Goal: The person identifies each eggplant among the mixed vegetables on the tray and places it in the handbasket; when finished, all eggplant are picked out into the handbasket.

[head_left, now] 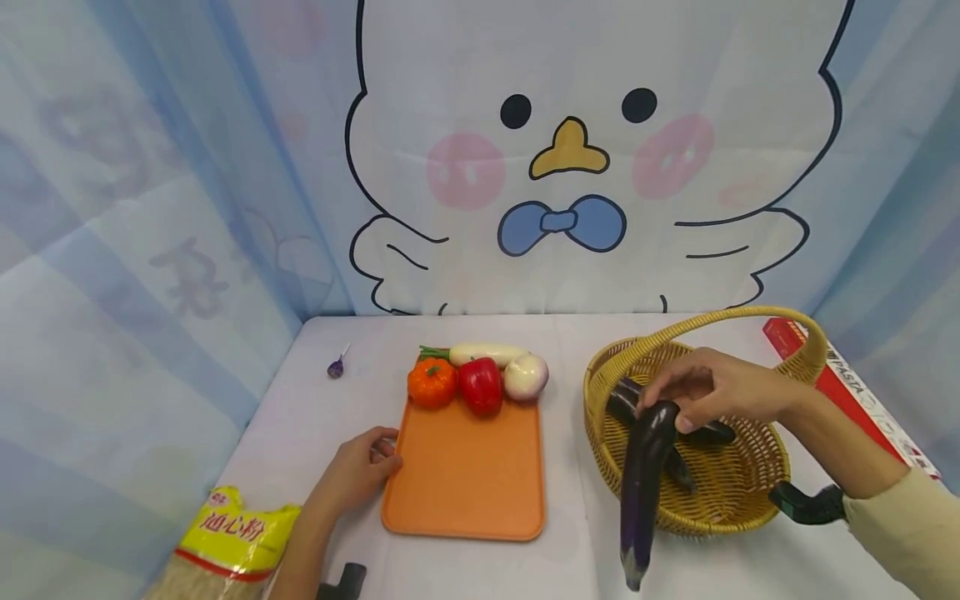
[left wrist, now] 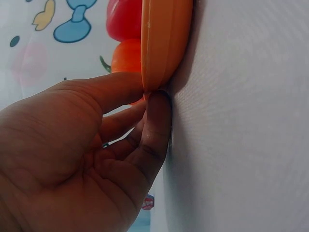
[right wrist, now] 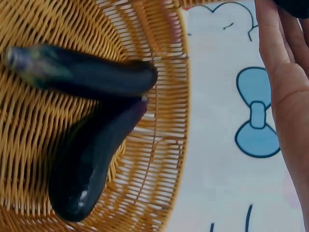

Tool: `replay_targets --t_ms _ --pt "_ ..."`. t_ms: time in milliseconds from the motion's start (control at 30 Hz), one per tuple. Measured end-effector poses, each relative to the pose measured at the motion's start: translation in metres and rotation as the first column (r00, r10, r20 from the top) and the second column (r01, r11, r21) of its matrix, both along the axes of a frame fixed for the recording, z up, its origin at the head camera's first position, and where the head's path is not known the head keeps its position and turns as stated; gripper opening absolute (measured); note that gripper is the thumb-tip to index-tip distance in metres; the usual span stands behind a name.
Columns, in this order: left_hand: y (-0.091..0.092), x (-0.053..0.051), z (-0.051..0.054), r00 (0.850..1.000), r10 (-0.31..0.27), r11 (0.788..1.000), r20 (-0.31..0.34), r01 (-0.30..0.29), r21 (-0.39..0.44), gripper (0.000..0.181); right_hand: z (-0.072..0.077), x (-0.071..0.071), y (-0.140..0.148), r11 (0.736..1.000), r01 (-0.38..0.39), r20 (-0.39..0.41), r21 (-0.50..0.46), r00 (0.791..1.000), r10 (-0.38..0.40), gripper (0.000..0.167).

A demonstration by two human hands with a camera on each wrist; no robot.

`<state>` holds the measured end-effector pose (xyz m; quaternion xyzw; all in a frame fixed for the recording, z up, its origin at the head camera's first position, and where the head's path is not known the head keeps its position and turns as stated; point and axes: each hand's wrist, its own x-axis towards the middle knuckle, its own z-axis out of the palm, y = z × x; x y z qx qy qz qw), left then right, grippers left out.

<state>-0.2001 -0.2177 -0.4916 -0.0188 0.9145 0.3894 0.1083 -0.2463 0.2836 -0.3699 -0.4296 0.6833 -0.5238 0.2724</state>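
My left hand (head_left: 360,471) pinches the left edge of an orange tray (head_left: 465,483), thumb above the rim and a finger beneath it, as the left wrist view shows. Along the tray's far end lie an orange pumpkin-like vegetable (head_left: 432,383), a red bell pepper (head_left: 481,387), a round whitish vegetable (head_left: 526,377) and a white radish (head_left: 487,354) with green stems. Over a wicker basket (head_left: 750,492), my right hand (head_left: 712,390) grips one end of a dark eggplant (head_left: 643,492), which hangs down past the rim. Inside lie two more eggplants, one crosswise (right wrist: 91,72) and one slanted (right wrist: 87,164).
The basket's tall handle (head_left: 738,313) arches above my right wrist. Right of the basket lies a red pasta box (head_left: 855,392). A yellow-topped bag (head_left: 232,542) stands at the near left, and a small lollipop (head_left: 337,367) lies at the far left. Printed curtains close off the back.
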Motion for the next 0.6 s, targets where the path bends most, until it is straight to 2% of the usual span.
replay_targets --t_ms 200,433,533,600 --pt "-0.001 0.001 -0.001 1.0 0.0 1.0 -0.004 0.0 -0.001 0.041 -0.001 -0.01 0.003 0.999 0.015 0.036 0.046 0.999 -0.016 0.032" --pt "0.0 0.0 -0.002 1.0 -0.007 1.0 -0.018 0.007 0.0 0.04 0.002 -0.02 0.003 0.996 0.028 0.038 0.08 0.999 -0.031 0.03" --pt "0.0 -0.001 -0.002 1.0 -0.006 1.0 -0.018 0.006 -0.004 0.04 0.003 -0.024 0.002 0.988 0.064 0.019 0.14 0.998 -0.067 0.03" --pt "0.001 -0.001 -0.001 1.0 -0.005 1.0 -0.018 0.005 -0.005 0.04 0.005 -0.025 0.002 0.972 0.11 -0.007 0.21 0.994 -0.11 0.03"
